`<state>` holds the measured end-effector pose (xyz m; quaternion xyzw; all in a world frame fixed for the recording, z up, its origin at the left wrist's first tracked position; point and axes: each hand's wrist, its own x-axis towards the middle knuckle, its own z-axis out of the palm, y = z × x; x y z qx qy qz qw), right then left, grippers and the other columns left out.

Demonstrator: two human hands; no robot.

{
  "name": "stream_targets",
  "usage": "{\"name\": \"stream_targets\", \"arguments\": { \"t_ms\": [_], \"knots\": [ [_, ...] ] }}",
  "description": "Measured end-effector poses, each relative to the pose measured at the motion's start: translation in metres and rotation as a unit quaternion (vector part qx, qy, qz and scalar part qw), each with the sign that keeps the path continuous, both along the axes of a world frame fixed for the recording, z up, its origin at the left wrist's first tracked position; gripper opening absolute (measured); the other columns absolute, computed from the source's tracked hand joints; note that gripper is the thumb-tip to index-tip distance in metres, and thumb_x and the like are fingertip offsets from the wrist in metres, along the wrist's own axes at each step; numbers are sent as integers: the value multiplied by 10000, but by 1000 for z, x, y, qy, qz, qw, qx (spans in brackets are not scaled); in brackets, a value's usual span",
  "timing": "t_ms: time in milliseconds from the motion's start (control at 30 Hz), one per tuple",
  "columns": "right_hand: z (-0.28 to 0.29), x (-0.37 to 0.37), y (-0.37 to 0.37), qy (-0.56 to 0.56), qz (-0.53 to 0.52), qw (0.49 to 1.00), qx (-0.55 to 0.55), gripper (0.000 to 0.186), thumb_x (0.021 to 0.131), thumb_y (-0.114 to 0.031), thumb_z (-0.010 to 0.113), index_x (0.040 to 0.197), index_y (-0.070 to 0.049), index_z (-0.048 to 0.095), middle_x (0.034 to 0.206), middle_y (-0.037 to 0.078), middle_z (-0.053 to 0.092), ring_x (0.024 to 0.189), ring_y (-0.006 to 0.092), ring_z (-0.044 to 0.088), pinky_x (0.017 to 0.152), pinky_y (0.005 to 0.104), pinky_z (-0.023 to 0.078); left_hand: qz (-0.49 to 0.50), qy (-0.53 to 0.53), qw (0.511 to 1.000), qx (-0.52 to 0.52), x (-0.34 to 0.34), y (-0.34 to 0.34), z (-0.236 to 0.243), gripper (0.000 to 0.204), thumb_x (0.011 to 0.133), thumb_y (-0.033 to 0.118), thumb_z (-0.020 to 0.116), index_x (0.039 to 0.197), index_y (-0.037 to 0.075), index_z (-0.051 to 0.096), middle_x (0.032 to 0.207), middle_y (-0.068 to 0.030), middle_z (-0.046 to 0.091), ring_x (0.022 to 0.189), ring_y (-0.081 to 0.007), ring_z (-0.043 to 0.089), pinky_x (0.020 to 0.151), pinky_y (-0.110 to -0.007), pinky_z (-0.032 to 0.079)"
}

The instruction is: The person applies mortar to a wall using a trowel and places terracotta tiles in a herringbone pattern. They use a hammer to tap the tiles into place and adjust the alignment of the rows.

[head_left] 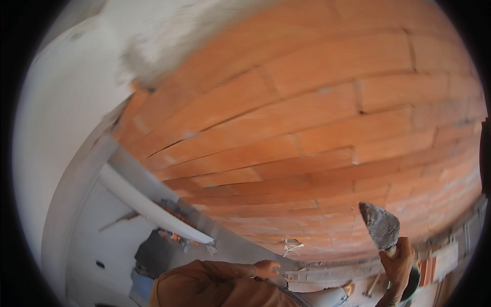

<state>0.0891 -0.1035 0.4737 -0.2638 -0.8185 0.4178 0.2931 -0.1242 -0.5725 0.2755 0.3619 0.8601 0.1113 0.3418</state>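
Observation:
My right hand (398, 262) is closed around the handle of a trowel (379, 225) at the lower right. Its pointed blade, coated with grey mortar, tilts up in front of an orange hollow-brick wall (286, 123). The blade appears apart from the bricks. Low in the middle, my left hand (267, 268) comes out of a brown sleeve, bent in front of my body. It is small and blurred, so I cannot make out its fingers or anything in them. Beneath my right hand, partly covered by it, shows a dark green bucket (413, 284).
White cables (292, 248) stick out of a box low in the bricks. A hammer-like tool (372, 286) lies on the floor beside the bucket. Loose bricks (428, 270) stand farther right. At left are a white plastered wall (56, 107), a long pale board (153, 204) and a dark bag-like shape (153, 253).

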Motion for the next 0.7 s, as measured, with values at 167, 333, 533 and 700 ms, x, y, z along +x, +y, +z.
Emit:
{"name": "stream_targets", "arguments": {
  "t_ms": [167, 333, 533, 700],
  "knots": [
    [116, -69, -41, 141, 160, 957, 199, 386, 626, -55, 777, 982, -27, 631, 784, 146, 588, 714, 383, 584, 642, 460, 458, 152, 129, 961, 191, -10, -13, 89, 372, 916, 289, 663, 1169, 17, 655, 1032, -203, 708, 960, -346, 700, 821, -412, 553],
    [200, -133, -90, 214, 241, 891, 320, 362, 692, -101, 801, 1016, -41, 650, 827, 135, 599, 663, 356, 600, 585, 439, 463, 271, 314, 838, 354, -22, -26, 156, 327, 903, 211, 688, 1159, 11, 654, 1053, -217, 702, 960, -371, 695, 821, -417, 557],
    [263, -179, -164, 233, 306, 873, 301, 399, 766, -137, 786, 1117, -39, 623, 868, 134, 613, 724, 329, 642, 613, 406, 492, 284, 486, 721, 405, -75, -60, 302, 325, 889, 146, 697, 1176, -1, 662, 1145, -202, 687, 1078, -342, 665, 907, -390, 527],
    [293, -205, -222, 276, 277, 832, 395, 384, 784, -125, 772, 1132, -58, 625, 879, 112, 631, 710, 306, 646, 623, 406, 501, 283, 563, 619, 468, -115, -90, 405, 370, 887, 94, 671, 1239, -11, 624, 1199, -184, 655, 1089, -323, 649, 950, -379, 503]
  ]
}}
